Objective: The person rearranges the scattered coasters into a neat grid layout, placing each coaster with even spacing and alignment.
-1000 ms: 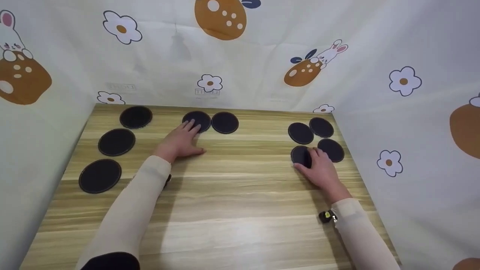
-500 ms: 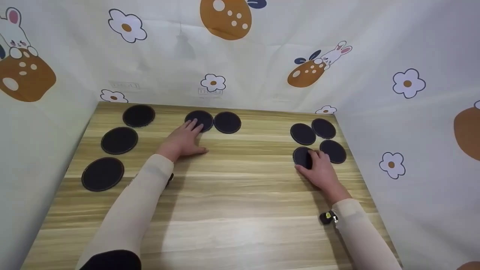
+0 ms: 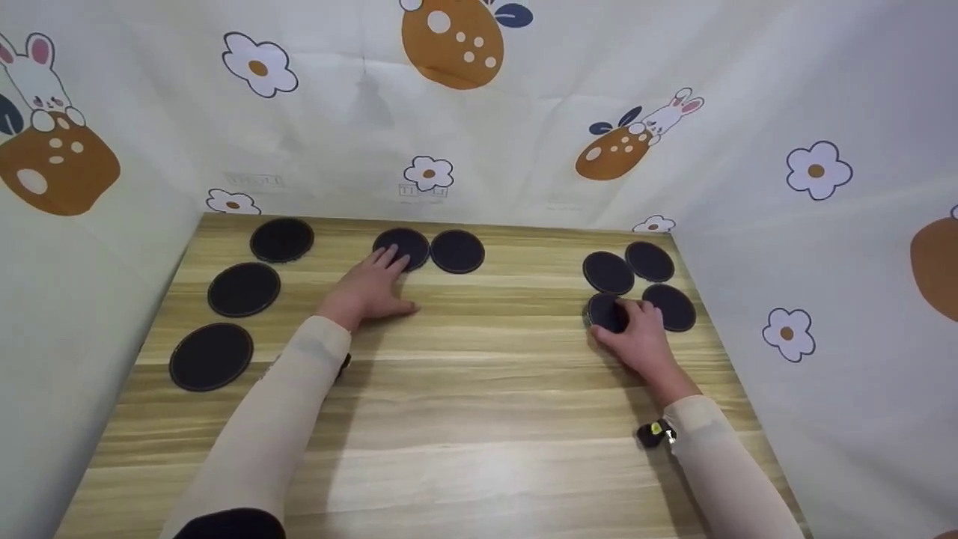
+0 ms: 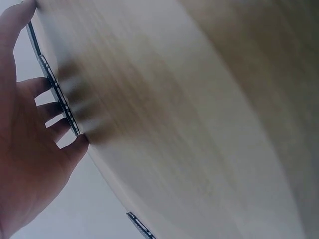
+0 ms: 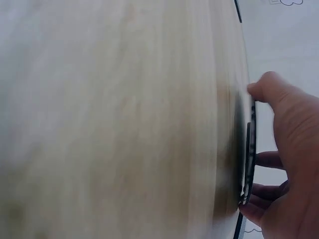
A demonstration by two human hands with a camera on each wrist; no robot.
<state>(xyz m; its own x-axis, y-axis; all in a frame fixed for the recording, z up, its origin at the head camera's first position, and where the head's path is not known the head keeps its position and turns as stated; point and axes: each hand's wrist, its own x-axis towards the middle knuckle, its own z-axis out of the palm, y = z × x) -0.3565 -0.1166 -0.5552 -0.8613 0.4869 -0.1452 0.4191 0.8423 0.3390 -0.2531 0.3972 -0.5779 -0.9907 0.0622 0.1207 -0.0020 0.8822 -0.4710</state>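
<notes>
Flat, round black coasters with a stitched rim lie on a wood-grain table. At the back, my left hand rests spread fingertips on one coaster, its thumb out on the wood. The left wrist view shows those fingers along that coaster's edge. On the right side, my right hand pinches another coaster between thumb and fingers. Seen edge-on in the right wrist view, the pinched coaster is tilted slightly off the tabletop.
Beside the left hand's coaster lies another coaster. Three more coasters, one being a front-left coaster, line the left side. Around the right hand are a back coaster, a coaster and a right coaster. Printed cloth walls enclose the table.
My right hand has raised the pinched coaster slightly, so its side edge shows. The left hand stays on its coaster. The head view has shifted a little.
</notes>
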